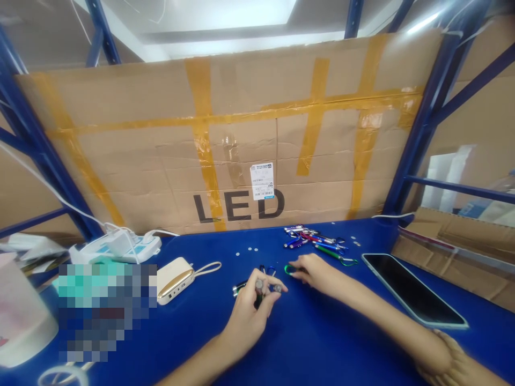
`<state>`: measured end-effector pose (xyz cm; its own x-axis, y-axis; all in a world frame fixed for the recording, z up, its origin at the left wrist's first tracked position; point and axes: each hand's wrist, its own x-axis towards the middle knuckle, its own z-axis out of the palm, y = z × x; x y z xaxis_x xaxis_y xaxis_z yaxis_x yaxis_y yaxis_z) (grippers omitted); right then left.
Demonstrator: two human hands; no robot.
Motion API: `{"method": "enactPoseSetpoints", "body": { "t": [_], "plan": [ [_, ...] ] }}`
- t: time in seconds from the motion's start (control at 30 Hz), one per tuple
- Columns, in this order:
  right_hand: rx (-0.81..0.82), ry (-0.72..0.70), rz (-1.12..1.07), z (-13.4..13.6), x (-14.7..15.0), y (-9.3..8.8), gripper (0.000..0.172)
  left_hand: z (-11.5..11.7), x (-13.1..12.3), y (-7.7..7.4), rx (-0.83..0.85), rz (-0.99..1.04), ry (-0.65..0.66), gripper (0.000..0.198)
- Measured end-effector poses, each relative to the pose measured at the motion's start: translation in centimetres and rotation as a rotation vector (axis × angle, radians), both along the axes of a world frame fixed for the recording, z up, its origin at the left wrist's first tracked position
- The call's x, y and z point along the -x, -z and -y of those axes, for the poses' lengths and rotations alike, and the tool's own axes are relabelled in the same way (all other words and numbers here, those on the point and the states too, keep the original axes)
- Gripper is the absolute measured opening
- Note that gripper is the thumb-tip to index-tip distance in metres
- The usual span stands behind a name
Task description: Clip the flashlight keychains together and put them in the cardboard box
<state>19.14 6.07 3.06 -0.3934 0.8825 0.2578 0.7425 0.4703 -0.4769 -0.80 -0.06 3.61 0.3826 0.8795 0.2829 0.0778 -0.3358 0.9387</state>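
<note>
Between the fingers of my left hand [245, 308] are small tube-shaped pieces; one short dark tube [259, 288] shows a greyish end. Its exact kind is too blurred to tell. Just beyond that hand, partly hidden by it, lie a few slim metallic tubes [238, 288] and a blue clip [271, 269]. My right hand [314, 272] is closed in a pinch on a green carabiner clip [288, 269], low over the blue tabletop [322, 332]. Farther back rests a pile of slim coloured metal tubes with carabiner clips [308, 237], in purple, blue, red and green.
A phone [414, 289] lies at the right beside a cardboard box [438, 268]. At the left are a cream power bank [176, 280] with a strap, a white power strip [140, 249] and a pale tub [22, 316]. A taped cardboard sheet [161, 177] closes off the back.
</note>
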Motion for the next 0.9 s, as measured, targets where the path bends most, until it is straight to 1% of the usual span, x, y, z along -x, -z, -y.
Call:
{"method": "enactPoseSetpoints", "body": {
  "t": [0.03,0.1,0.17,0.23,0.3,0.33,0.4,0.47,0.6,0.67,0.77,0.83,0.9],
  "plan": [
    [0.007,-0.001,0.011,-0.1,-0.5,0.1,0.021,0.0,0.0,-0.1,0.036,0.039,0.007,0.026],
    [-0.006,-0.05,-0.039,0.2,-0.8,-0.5,0.026,-0.1,0.0,-0.3,0.109,0.117,0.023,0.031],
    [-0.03,-0.132,-0.183,1.1,-0.1,-2.0,0.029,-0.2,-0.1,-0.5,0.172,0.181,0.043,0.035],
    [-0.009,-0.194,-0.352,2.1,1.0,-3.5,0.029,-0.2,-0.1,-0.6,0.205,0.215,0.058,0.035],
    [0.041,-0.23,-0.469,3.1,2.0,-4.4,0.028,-0.3,-0.1,-0.6,0.21,0.217,0.067,0.034],
    [0.065,-0.238,-0.501,3.4,2.4,-4.6,0.027,-0.4,0.0,-0.6,0.202,0.212,0.07,0.034],
    [0.097,-0.241,-0.523,3.9,2.9,-4.4,0.026,-0.6,0.1,-0.4,0.177,0.194,0.082,0.032],
    [0.1,-0.231,-0.5,4.1,3.2,-3.9,0.026,-0.7,0.3,-0.2,0.145,0.155,0.091,0.029],
    [0.007,-0.183,-0.425,4.1,3.5,-3.3,0.025,-0.7,0.8,-0.2,0.046,-0.009,0.047,0.025],
    [-0.055,-0.123,-0.458,4.1,3.6,-3.3,0.025,-0.7,0.9,-0.4,0.017,-0.071,0.018,0.024],
    [-0.12,-0.051,-0.566,4.3,3.9,-3.5,0.025,-0.7,0.9,-0.7,-0.022,-0.099,-0.002,0.025],
    [-0.12,-0.058,-0.595,4.6,4.2,-3.5,0.024,-0.7,0.8,-0.8,-0.071,-0.136,-0.005,0.024],
    [-0.086,-0.086,-0.583,4.8,4.4,-3.4,0.022,-0.8,0.8,-0.7,-0.12,-0.19,-0.007,0.022]
  ]
}}
